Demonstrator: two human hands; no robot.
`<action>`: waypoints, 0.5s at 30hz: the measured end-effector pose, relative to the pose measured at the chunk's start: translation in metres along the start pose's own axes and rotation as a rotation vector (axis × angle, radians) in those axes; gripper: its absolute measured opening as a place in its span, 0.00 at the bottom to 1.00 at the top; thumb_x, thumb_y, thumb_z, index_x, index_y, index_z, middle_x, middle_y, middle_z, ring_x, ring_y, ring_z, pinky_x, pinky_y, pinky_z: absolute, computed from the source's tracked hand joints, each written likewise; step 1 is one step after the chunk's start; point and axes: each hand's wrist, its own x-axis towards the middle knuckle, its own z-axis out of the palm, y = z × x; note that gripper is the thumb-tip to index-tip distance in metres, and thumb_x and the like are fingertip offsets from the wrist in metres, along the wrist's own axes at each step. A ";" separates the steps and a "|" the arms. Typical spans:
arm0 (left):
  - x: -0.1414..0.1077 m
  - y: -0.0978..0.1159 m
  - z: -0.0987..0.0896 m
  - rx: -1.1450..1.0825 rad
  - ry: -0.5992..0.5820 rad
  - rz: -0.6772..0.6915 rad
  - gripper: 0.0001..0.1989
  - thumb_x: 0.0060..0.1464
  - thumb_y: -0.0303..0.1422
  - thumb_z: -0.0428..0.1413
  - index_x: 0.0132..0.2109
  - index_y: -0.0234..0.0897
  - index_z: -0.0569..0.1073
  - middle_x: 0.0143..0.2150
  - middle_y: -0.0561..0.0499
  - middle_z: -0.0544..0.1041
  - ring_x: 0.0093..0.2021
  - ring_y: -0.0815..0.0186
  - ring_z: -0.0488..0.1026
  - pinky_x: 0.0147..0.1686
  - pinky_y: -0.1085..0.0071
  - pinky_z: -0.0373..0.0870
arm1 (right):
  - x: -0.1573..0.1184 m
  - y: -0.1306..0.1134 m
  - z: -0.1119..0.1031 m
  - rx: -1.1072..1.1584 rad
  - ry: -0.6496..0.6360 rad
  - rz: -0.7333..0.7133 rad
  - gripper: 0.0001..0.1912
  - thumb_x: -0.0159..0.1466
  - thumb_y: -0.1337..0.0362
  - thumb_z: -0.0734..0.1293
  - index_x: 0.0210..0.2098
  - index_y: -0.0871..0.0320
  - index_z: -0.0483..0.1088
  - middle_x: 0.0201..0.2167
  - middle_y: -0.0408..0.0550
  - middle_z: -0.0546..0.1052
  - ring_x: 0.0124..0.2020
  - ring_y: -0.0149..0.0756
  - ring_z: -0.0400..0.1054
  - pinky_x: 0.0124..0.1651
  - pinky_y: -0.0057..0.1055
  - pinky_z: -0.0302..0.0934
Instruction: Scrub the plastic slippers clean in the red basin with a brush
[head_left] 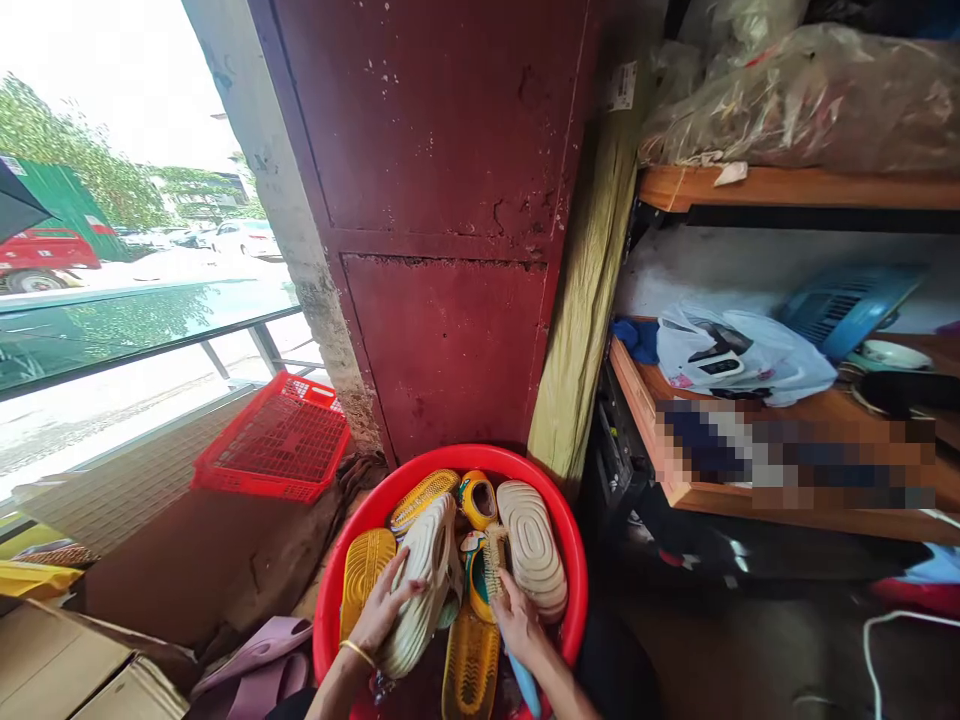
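Red plastic tub (576, 560), lower centre of the frame, contains several slippers and a brush (495, 565). The left hand (384, 608) is clamped on a white slipper (424, 590), fingers spread over its near left side, ridged sole showing. That slipper is tilted, its long axis running from lower left to upper right. The right hand (517, 620) is closed on the brush near the base of its head; the blue handle (525, 685) extends below, toward the bottom edge of the frame.

Principal relation: the held slipper lies to the left of the brush head, apart from it, with a clog (478, 580) between them. The brush leans the other way, head toward upper left, so the two long axes converge upward. The right hand is the nearer to the second white slipper (532, 545), which rests sole up just right of the brush.

Pose: both forearms enter from the bottom edge, angled inward; a bangle (358, 653) is noted on the left wrist. Yellow slippers (367, 570) lie left of the held one. Whether the bristles touch anything cannot be determined.
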 end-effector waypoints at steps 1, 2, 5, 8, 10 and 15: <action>-0.003 0.001 -0.001 -0.119 -0.012 -0.008 0.44 0.45 0.48 0.61 0.67 0.32 0.70 0.73 0.37 0.67 0.75 0.45 0.60 0.73 0.54 0.56 | 0.000 -0.002 -0.001 0.000 -0.012 0.008 0.30 0.71 0.56 0.58 0.69 0.62 0.66 0.68 0.59 0.71 0.70 0.48 0.63 0.72 0.43 0.55; -0.005 0.002 -0.001 -0.239 -0.026 -0.017 0.43 0.44 0.48 0.63 0.65 0.33 0.72 0.72 0.38 0.70 0.74 0.45 0.62 0.72 0.55 0.58 | 0.000 -0.005 -0.002 0.004 -0.019 0.014 0.30 0.71 0.55 0.58 0.68 0.61 0.67 0.68 0.58 0.71 0.70 0.48 0.64 0.72 0.44 0.56; -0.012 0.002 0.007 -0.552 -0.084 -0.054 0.41 0.41 0.50 0.65 0.61 0.37 0.76 0.68 0.42 0.75 0.71 0.43 0.66 0.69 0.53 0.65 | 0.000 -0.016 -0.010 0.046 0.004 0.029 0.29 0.70 0.50 0.61 0.65 0.54 0.72 0.64 0.56 0.75 0.66 0.52 0.68 0.68 0.47 0.62; -0.019 0.000 0.021 -0.693 -0.125 -0.096 0.41 0.38 0.52 0.66 0.58 0.36 0.79 0.63 0.41 0.79 0.69 0.38 0.69 0.66 0.50 0.69 | 0.001 -0.023 -0.018 0.097 0.042 0.041 0.33 0.67 0.43 0.62 0.64 0.53 0.73 0.56 0.56 0.81 0.58 0.55 0.76 0.56 0.48 0.72; -0.023 -0.003 0.031 -0.712 -0.171 -0.091 0.41 0.37 0.53 0.66 0.57 0.36 0.79 0.62 0.41 0.80 0.68 0.38 0.69 0.66 0.50 0.68 | 0.002 -0.022 -0.020 0.131 0.058 0.047 0.36 0.66 0.39 0.62 0.65 0.53 0.72 0.50 0.56 0.83 0.50 0.54 0.79 0.48 0.47 0.76; -0.022 -0.009 0.047 -0.558 -0.232 -0.091 0.45 0.36 0.56 0.63 0.61 0.40 0.77 0.60 0.39 0.81 0.67 0.36 0.70 0.65 0.43 0.67 | 0.013 -0.006 -0.020 0.151 0.127 0.029 0.39 0.61 0.33 0.62 0.59 0.52 0.77 0.45 0.57 0.84 0.47 0.57 0.80 0.46 0.48 0.77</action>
